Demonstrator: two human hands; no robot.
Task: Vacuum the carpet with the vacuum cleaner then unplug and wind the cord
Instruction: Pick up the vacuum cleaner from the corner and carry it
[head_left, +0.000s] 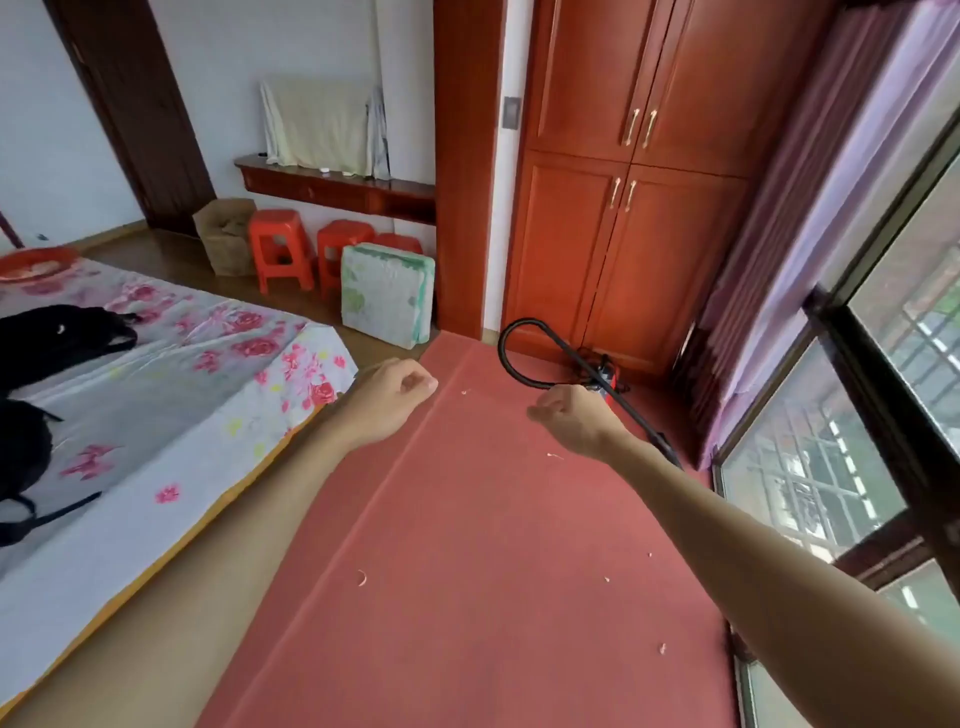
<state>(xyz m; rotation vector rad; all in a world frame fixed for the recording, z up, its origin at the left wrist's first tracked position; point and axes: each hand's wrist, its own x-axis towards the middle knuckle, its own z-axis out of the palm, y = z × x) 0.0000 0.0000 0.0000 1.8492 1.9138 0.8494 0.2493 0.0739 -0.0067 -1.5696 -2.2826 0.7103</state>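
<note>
Head view: both arms stretched forward over the red carpet (467, 519). Left hand (397, 397) has its fingers curled in, grip empty, above the carpet edge by the bed (156, 395). Right hand (569, 418) has its fingers curled too; it overlaps the vacuum's black hose (506, 358), but contact can't be told, so grip state unclear. Vacuum (605, 371) sits on the carpet at the foot of the wardrobe (623, 208), near the window (857, 415); the hose loops up to its left. Small pale scraps (362, 577) lie scattered on the carpet. Red stools (280, 249) stand by the far wall.
</note>
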